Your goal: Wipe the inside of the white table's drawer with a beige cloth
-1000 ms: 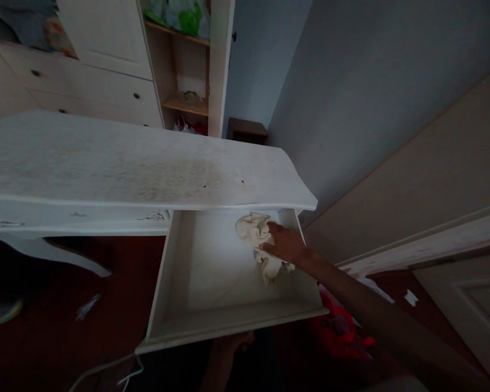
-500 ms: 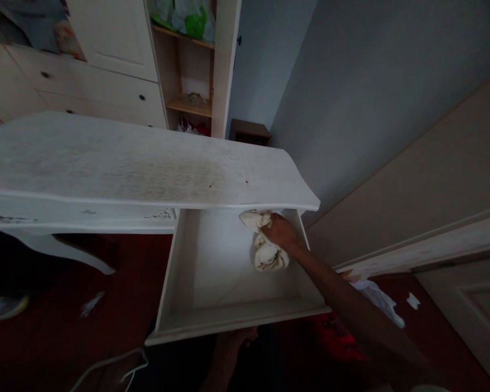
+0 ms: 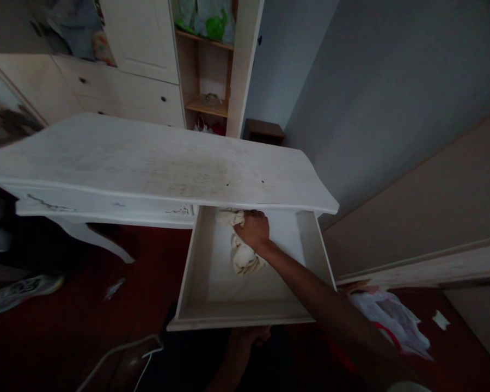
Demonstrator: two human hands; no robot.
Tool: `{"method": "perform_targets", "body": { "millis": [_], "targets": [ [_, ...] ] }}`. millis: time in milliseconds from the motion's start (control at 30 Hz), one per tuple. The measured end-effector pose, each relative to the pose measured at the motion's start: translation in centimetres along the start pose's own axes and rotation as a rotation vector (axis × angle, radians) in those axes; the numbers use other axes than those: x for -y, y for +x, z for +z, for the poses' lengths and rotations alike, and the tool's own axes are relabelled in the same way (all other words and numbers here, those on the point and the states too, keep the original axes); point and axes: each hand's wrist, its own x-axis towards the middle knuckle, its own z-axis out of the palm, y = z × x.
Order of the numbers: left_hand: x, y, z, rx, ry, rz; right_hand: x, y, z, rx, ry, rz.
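Note:
A crumpled cream cloth (image 3: 245,256) lies against the floor of the pulled-out drawer (image 3: 212,283). My right hand (image 3: 253,228) is closed on the cloth's upper part and presses it near the back of the drawer, left of the middle. Below the drawer's front edge, my left hand (image 3: 255,333) shows in dim light with its fingers bent. The drawer front hides part of that hand, and whatever it may grip does not show. The drawer belongs to a white desk (image 3: 147,147) with dark smudges on its top.
Behind the desk stands a white cabinet (image 3: 139,103) with an open shelf section holding bags. A grey wall (image 3: 375,98) rises on the right. On the red floor lie a plastic bag (image 3: 392,316), a shoe (image 3: 24,291) and a pale wire-like frame (image 3: 122,348).
My right hand has moved the cloth leftward across the drawer floor, from near its right side to left of the middle. My left hand remains below the drawer front. The view has shifted slightly left.

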Motion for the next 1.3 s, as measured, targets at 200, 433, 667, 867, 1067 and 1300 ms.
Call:
{"method": "perform_targets", "body": {
  "millis": [200, 433, 667, 867, 1067, 1300],
  "targets": [
    [-0.2, -0.2, 0.2, -0.02, -0.014, -0.004, 4.1, 0.4, 1.4, -0.063, 0.102, -0.137],
    [-0.8, -0.4, 0.4, -0.013, 0.012, -0.017, 5.5, 2.0, 1.5, -0.021, 0.158, -0.464],
    [-1.5, -0.8, 0.5, -0.009, 0.015, -0.023, 4.5, 2.1, 0.8, 0.068, 0.096, -0.703],
    [-0.6, -0.3, 0.4, -0.033, 0.02, -0.027, 3.8, -1.8, 0.4, 0.203, 0.086, -0.988],
    [-0.9, -0.5, 0.6, -0.035, 0.01, -0.052, 4.6, -6.8, 0.6, 0.268, 0.05, -1.182],
    [-0.8, -0.5, 0.7, -0.046, -0.023, -0.046, 5.7, -7.4, 0.1, 0.405, -0.006, -1.272]
  ]
}}
